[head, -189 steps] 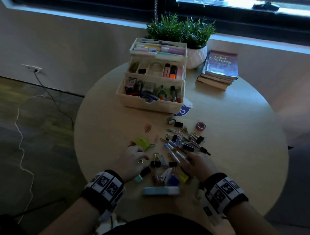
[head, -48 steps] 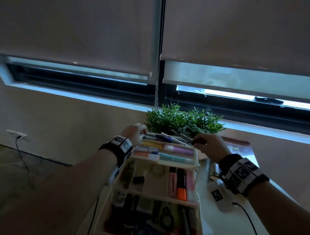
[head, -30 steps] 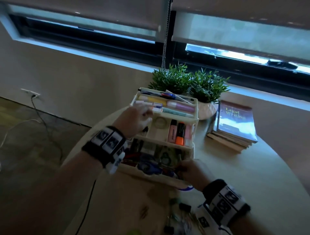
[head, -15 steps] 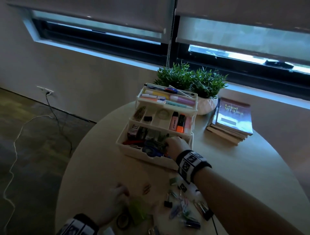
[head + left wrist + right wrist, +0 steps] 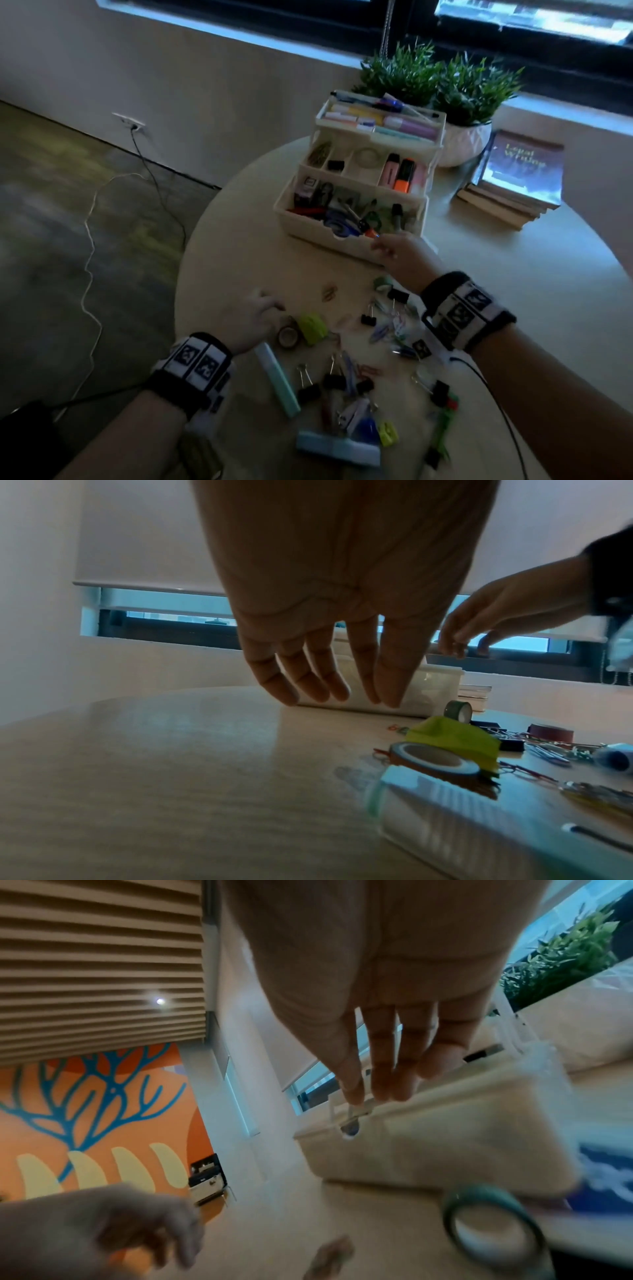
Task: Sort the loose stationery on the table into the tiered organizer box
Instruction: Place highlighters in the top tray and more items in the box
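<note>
The white tiered organizer box [image 5: 356,240] stands open at the back of the round table [image 5: 236,246], with pens on top, highlighters in the middle tier and mixed items below. Loose stationery lies in front: a brown tape roll [image 5: 287,337], a lime-green item [image 5: 313,329], a mint highlighter [image 5: 277,380], black binder clips [image 5: 308,390] and paper clips. My left hand [image 5: 262,317] hovers just left of the brown tape roll [image 5: 435,758], fingers [image 5: 322,680] straight and empty. My right hand [image 5: 392,250] is at the box's front edge, fingers [image 5: 383,1080] straight, holding nothing. A green tape roll [image 5: 493,1229] lies below it.
Two potted plants [image 5: 442,82] and a stack of books [image 5: 513,178] sit behind and right of the box. A pale blue case [image 5: 337,448] lies at the near edge. The table's left edge drops to a floor with cables [image 5: 90,260].
My right hand has drawn back out of the bottom tier to the box's front edge. The left hand stays by the tape roll. The view has tilted down toward the pile.
</note>
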